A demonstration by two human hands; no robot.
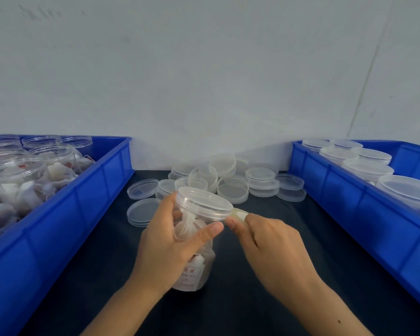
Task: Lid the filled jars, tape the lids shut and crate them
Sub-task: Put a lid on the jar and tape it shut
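Observation:
A clear plastic jar (197,263) filled with white sachets stands tilted on the dark table, a clear lid (203,202) on its mouth. My left hand (170,238) grips the jar around its upper body, thumb just under the lid's rim. My right hand (269,241) pinches a small pale roll of tape (239,214) held against the lid's right edge. A blue crate (102,187) on the left holds several open filled jars (17,175). A blue crate (344,190) on the right holds several lidded jars (367,169).
A heap of loose clear lids (230,180) lies on the dark table (277,299) behind the jar, between the two crates. A pale wall rises behind the table. Dark tabletop shows in front of and beside my forearms.

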